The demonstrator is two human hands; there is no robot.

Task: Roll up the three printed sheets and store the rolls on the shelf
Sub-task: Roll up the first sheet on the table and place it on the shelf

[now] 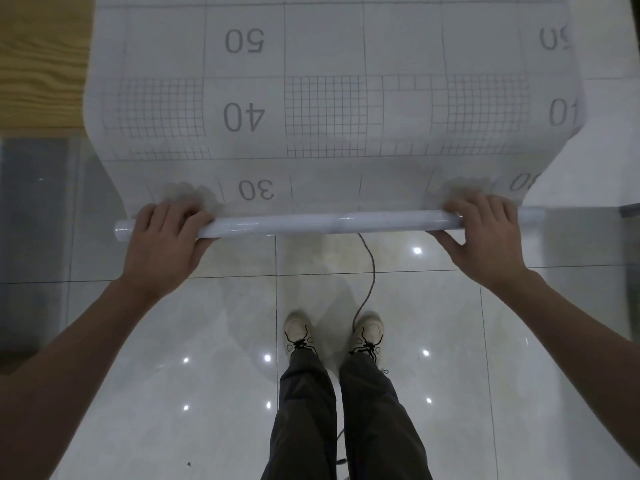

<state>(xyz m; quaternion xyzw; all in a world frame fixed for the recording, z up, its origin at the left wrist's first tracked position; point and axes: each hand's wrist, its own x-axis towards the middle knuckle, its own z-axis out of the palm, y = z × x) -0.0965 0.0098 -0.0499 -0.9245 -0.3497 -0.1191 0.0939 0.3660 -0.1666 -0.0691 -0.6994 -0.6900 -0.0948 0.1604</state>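
Observation:
A large white printed sheet (325,98) with grid squares and the numbers 30, 40 and 50 hangs over a table edge toward me. Its near end is wound into a tight glossy roll (311,223) held level in the air. My left hand (166,240) grips the roll close to its left end, fingers curled over the top. My right hand (485,233) grips it close to the right end in the same way. Only this one sheet is in view; no shelf is visible.
A wooden tabletop (38,60) shows at the upper left under the sheet. Below is a shiny tiled floor (207,341) with my own shoes (298,332) and trouser legs. A thin cord (369,271) hangs from the roll toward my right shoe.

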